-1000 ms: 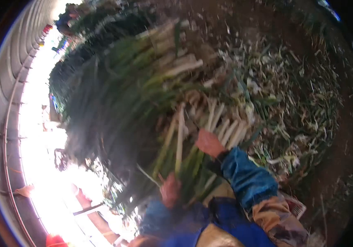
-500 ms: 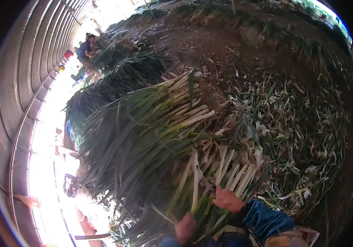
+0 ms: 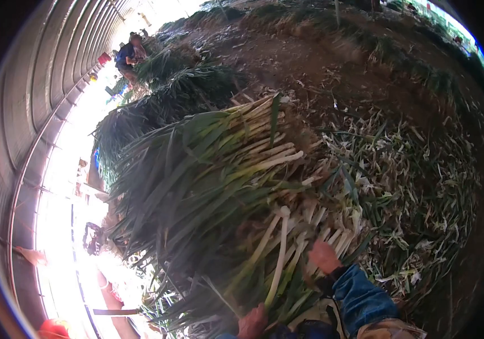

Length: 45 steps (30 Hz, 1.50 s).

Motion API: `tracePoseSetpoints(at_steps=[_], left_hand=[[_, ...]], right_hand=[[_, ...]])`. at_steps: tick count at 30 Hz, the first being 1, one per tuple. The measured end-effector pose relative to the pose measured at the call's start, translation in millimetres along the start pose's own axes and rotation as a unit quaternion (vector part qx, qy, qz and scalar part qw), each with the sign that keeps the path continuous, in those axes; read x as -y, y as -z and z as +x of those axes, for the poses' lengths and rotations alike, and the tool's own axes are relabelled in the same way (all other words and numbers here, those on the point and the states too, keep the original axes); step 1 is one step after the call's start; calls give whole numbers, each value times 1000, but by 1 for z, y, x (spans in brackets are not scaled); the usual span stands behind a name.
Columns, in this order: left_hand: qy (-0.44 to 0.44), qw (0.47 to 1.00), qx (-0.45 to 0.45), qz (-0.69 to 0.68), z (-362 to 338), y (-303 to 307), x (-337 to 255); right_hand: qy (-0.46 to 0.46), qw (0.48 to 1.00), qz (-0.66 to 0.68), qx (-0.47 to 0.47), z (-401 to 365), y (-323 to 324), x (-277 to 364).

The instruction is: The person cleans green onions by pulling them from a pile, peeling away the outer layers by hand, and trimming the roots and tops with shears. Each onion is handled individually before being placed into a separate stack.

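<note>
My left hand (image 3: pixel 253 321), at the lower edge, is closed around the green lower part of a long leek (image 3: pixel 280 248). Its white stem points up and away from me, with the pale root end at the top. To its right, my right hand (image 3: pixel 325 257) is closed. The tool in it, which looked like pruning shears a moment earlier, is mostly hidden and blurred now. Several white-stemmed leeks (image 3: pixel 340 240) lie just beyond the right hand. A large pile of leeks (image 3: pixel 196 164) with long green leaves spreads ahead and left.
Peeled leaves and trimmings (image 3: pixel 405 198) cover the ground at the right. Bare soil (image 3: pixel 287 56) lies farther back. Another person (image 3: pixel 130 53) is beside more heaped greens (image 3: pixel 180 90). A ribbed greenhouse wall (image 3: pixel 33 124) curves along the left. A red object (image 3: pixel 54 329) shows at lower left.
My right hand has moved up and right, taking the tool away from the leek's stem. The leek in my left hand now tilts right. The whole view has shifted slightly.
</note>
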State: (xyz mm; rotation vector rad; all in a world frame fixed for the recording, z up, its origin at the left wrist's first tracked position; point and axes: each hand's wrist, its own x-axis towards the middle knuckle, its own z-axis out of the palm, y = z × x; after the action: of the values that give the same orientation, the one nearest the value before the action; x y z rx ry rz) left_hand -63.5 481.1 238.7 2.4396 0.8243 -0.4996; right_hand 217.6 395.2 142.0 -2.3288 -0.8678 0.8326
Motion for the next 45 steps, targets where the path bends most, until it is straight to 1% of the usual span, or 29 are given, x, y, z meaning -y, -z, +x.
tracePoseSetpoints(at_steps=[2, 4, 5, 6, 7, 8, 10, 11, 12, 13, 15, 17, 18, 19, 23, 25, 26, 27, 29, 32, 35, 36, 37, 38, 40, 42, 43, 44, 45], left_hand=[[-56, 998, -27, 7, 5, -26, 18], [-111, 993, -44, 7, 15, -55, 30], [-133, 984, -92, 74, 31, -77, 27], [-109, 990, -54, 65, 51, -96, 19], [-84, 995, -16, 56, 71, -115, 11], [-117, 989, -58, 71, 90, -122, 4], [-115, 988, 57, 83, 100, -93, -2], [-165, 985, 5, 53, 107, -65, 0], [-162, 981, 9, 110, 121, -69, 23], [-223, 969, -105, -3, 129, -46, 38], [-83, 985, -86, 127, 156, 4, 42], [-54, 964, -215, 149, 178, 21, 64], [-36, 976, -182, 113, 185, 18, 76], [-17, 986, -148, 78, 191, 6, 89], [24, 998, -52, 32, 185, -14, 117], [9, 997, -77, -7, 175, -19, 125], [0, 995, -94, -24, 172, -16, 127], [10, 995, -43, -89, 177, -10, 130], [29, 974, 65, -217, 190, 3, 130], [36, 930, 87, -355, 190, 13, 126], [85, 916, 67, -387, 183, 24, 123], [-53, 938, 32, -341, 186, 18, 131], [-191, 939, -4, -285, 192, 6, 147], [-326, 918, -41, -222, 197, 6, 150], [-161, 976, 51, -140, 202, 4, 142], [-16, 991, 73, -107, 202, 7, 120], [46, 990, 53, -119, 199, 8, 106], [108, 985, 33, -131, 197, 5, 95], [69, 998, -4, -7, 197, 1, 87]], right_hand=[[-25, 997, 10, -66, 1, 4, -22], [180, 973, 7, -147, -13, -2, -16], [230, 963, 4, -140, -29, -10, -8], [280, 951, 1, -132, -45, -14, 7], [286, 954, -2, -86, -48, -16, 23], [290, 956, -4, -40, -52, -18, 38], [326, 943, -57, -29, -26, -50, -12], [140, 990, -21, 9, -21, -33, -20], [-48, 998, 7, 41, -21, -15, -18], [-49, 997, 13, 50, -32, -9, -11], [-51, 997, 28, 54, -44, -2, 0], [-8, 997, 39, 70, -56, -19, 5], [15, 996, 45, 77, -60, -27, 10], [-9, 990, 70, 119, -61, -21, 26], [-5, 990, 85, 110, -69, -32, 40], [-13, 989, 76, 125, -77, -36, 46], [13, 988, 86, 124, -83, -35, 47], [40, 987, 96, 120, -91, -34, 48], [66, 985, 99, 121, -110, -30, 54], [62, 983, 89, 147, -130, -24, 71], [44, 978, 93, 180, -133, -25, 80], [47, 977, 94, 185, -129, -26, 81], [50, 976, 95, 190, -125, -28, 82], [75, 983, 83, 148, -118, -34, 77], [122, 989, 56, 63, -104, -49, 64], [135, 989, 48, 19, -94, -45, 65], [140, 989, 44, -1, -92, -43, 64], [112, 992, 37, 39, -92, -38, 65], [84, 993, 30, 77, -92, -31, 67]])
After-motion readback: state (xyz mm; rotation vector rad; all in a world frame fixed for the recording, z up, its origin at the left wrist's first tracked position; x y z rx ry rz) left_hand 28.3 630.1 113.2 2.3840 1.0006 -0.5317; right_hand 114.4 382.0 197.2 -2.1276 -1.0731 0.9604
